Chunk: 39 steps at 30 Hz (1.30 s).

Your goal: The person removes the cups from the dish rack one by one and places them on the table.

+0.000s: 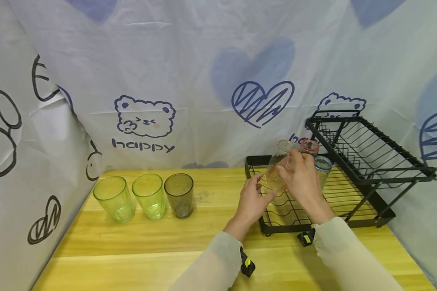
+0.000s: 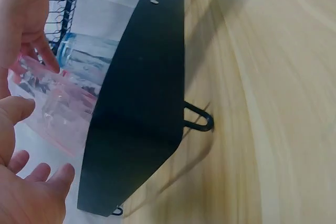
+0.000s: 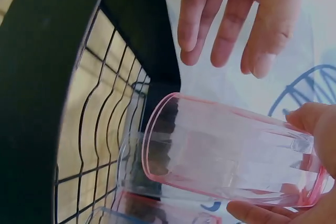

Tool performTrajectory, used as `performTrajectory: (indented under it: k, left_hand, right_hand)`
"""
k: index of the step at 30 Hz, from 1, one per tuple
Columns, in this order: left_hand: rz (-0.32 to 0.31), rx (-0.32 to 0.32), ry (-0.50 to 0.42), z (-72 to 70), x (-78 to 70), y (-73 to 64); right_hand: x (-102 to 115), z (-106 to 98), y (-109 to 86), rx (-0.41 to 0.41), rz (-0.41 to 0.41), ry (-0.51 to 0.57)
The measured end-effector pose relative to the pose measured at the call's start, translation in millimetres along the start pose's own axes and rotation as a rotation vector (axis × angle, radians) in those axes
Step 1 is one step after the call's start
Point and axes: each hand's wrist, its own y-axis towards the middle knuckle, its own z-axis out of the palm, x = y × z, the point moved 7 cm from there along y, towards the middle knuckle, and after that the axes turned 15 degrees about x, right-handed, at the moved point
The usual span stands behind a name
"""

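Over the near left part of a black wire dish rack (image 1: 295, 226), my right hand (image 1: 306, 184) pinches a clear pink-tinted glass (image 3: 226, 153) near its base. The glass is tilted, with its wide rim towards the rack's wires. My left hand (image 1: 253, 200) is beside it, fingers spread and apart from the glass in the right wrist view. Close by in the rack are a clear glass (image 1: 285, 145), a glass with a red edge (image 1: 309, 145) and a glass with a blue edge (image 1: 323, 163). My right hand partly hides these glasses.
To the left on the wooden table (image 1: 131, 250) stand two green glasses (image 1: 114, 200) and a brown-grey glass (image 1: 179, 196) in a row. The rack's upper tier (image 1: 371, 145) rises on the right. A printed cloth (image 1: 196, 81) hangs behind the table.
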Motion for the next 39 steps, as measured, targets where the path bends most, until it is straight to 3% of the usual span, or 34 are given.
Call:
performTrajectory:
  k: [7, 16, 23, 28, 39]
  left_hand:
    - [0.014, -0.011, -0.137, -17.1, 4.2, -8.1]
    - [0.032, -0.027, -0.232, -39.9, 14.8, -17.7]
    - [0.057, -0.024, -0.380, -54.7, 21.6, -23.7]
    - [0.065, 0.020, -0.467, -57.2, 24.7, -31.0]
    - [0.084, 0.033, -0.551, -65.2, 17.9, -55.8]
  right_hand:
    - [16.9, -4.4, -16.1, -0.097, -0.044, 0.039]
    - [35.7, 4.3, -37.4, -0.169, -0.082, 0.143]
    - [42.8, 11.9, -50.4, -0.141, -0.055, 0.289]
    - [45.5, 14.2, -57.8, -0.128, -0.026, 0.381]
    - [59.3, 22.8, -71.3, -0.115, -0.024, 0.498]
